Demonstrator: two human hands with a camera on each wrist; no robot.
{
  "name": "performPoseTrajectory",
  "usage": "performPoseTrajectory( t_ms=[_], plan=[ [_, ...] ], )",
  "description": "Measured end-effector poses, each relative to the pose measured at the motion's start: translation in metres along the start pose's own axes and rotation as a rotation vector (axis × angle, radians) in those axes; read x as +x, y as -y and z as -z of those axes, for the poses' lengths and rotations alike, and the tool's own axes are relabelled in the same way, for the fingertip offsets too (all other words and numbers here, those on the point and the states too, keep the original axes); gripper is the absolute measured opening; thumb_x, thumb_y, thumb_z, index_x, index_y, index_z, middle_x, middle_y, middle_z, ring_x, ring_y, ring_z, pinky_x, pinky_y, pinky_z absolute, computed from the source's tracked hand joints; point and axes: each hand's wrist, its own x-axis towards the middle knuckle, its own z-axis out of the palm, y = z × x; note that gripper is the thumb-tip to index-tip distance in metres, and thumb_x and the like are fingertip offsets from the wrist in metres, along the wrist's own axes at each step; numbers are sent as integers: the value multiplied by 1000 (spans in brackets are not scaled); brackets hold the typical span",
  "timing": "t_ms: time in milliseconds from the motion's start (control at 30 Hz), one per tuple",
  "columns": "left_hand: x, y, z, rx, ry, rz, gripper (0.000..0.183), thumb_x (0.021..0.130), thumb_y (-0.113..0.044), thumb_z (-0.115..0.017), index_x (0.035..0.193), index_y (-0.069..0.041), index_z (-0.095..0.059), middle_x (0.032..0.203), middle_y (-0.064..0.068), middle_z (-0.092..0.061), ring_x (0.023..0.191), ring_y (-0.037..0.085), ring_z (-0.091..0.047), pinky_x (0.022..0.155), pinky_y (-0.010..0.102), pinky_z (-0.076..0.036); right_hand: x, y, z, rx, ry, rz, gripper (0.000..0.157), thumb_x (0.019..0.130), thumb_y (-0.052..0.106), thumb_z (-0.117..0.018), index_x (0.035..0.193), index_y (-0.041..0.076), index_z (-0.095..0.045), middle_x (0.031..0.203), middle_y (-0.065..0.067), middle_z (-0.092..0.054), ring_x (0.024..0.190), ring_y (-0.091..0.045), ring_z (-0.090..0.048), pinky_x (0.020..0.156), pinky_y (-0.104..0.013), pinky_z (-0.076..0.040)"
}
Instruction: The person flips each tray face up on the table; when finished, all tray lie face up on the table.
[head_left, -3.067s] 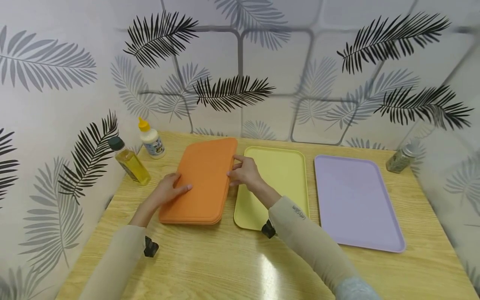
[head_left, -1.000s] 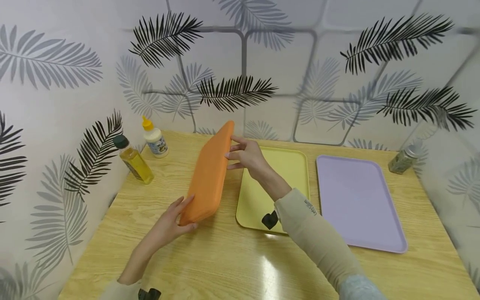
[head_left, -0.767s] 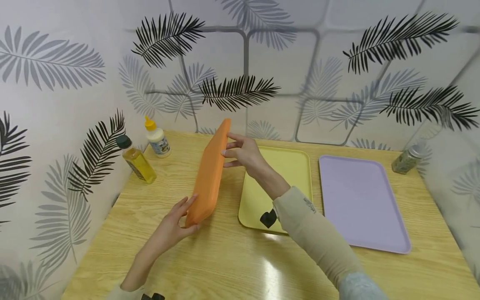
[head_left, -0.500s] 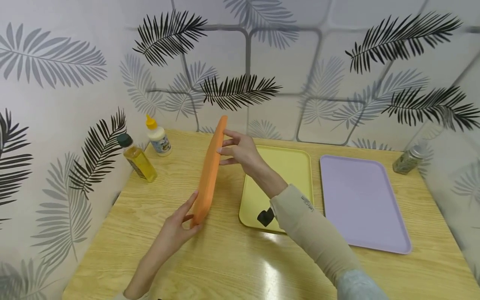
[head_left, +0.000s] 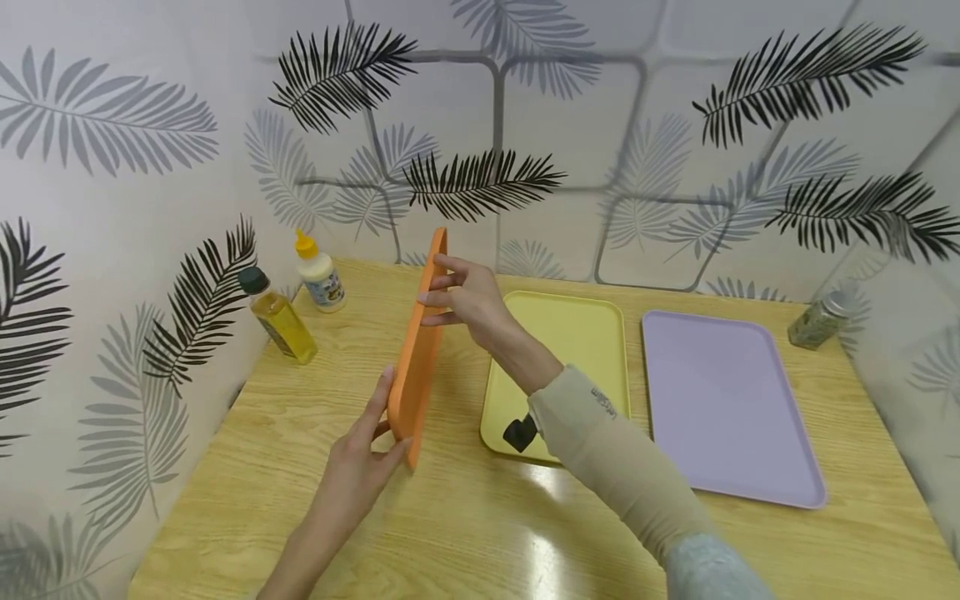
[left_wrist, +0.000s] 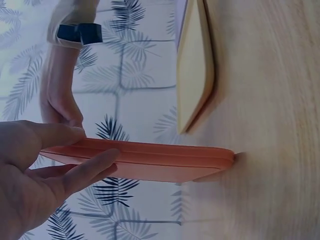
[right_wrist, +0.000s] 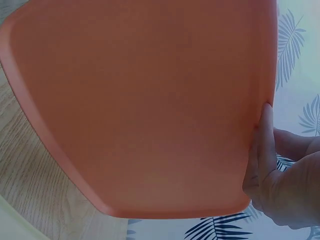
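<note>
An orange tray (head_left: 420, 375) stands steeply tilted on its long side above the table, nearly edge-on in the head view. My left hand (head_left: 351, 471) grips its near end, with the thumb on one face and fingers on the other. At the far part, my right hand (head_left: 480, 308) holds the upper edge with spread fingers. The right wrist view shows the broad orange face and raised rim of the tray (right_wrist: 150, 110), the right hand (right_wrist: 285, 185) at its side. In the left wrist view, a double line runs along the tray's edge (left_wrist: 165, 154).
Right of the orange tray lie a yellow tray (head_left: 585, 333), partly under the right forearm, and a lilac tray (head_left: 727, 400). An oil bottle (head_left: 281, 321) and a glue bottle (head_left: 322, 279) stand at the back left. A jar of dried herbs (head_left: 817, 321) stands at the back right.
The orange tray has been lifted from nearly flat and turned up onto its edge, its inner side now facing right. The left hand has shifted to its near end; the right stays on the far edge.
</note>
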Motion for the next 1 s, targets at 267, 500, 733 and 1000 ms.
performPoseTrajectory(
  t_ms=[267, 500, 733, 1000],
  plan=[
    [0, -13, 6, 23, -162, -116, 78, 79, 11, -72, 145, -18, -45, 130, 15, -59, 103, 29, -65, 61, 17, -54, 0, -1, -5, 22, 7, -8, 69, 84, -10, -68, 145, 8, -43, 108, -15, -51, 83, -24, -64, 67, -40, -58],
    [3, -15, 11, 110, -292, -195, 63, 77, 12, -74, 134, -8, -57, 116, 14, -67, 98, 27, -67, 58, 16, -53, 2, -28, 3, -10, -29, 13, 52, 97, 9, -57, 146, 7, -40, 118, -18, -56, 94, -35, -65, 73, -41, -58],
    [3, -12, 14, 85, -402, -160, 50, 79, 12, -72, 126, -3, -63, 112, 14, -68, 95, 26, -67, 59, 15, -53, 0, -106, 16, -231, -48, -138, 52, 99, 13, -52, 146, -1, -36, 126, -23, -56, 111, -40, -57, 82, -53, -52],
    [5, 0, 16, -92, -476, -79, 40, 82, 15, -66, 122, 5, -63, 109, 20, -67, 94, 18, -66, 61, 19, -55, -10, -130, 13, -296, -37, -231, 61, 91, 9, -56, 146, -5, -33, 139, -27, -46, 114, -31, -56, 57, -37, -44]
  ],
)
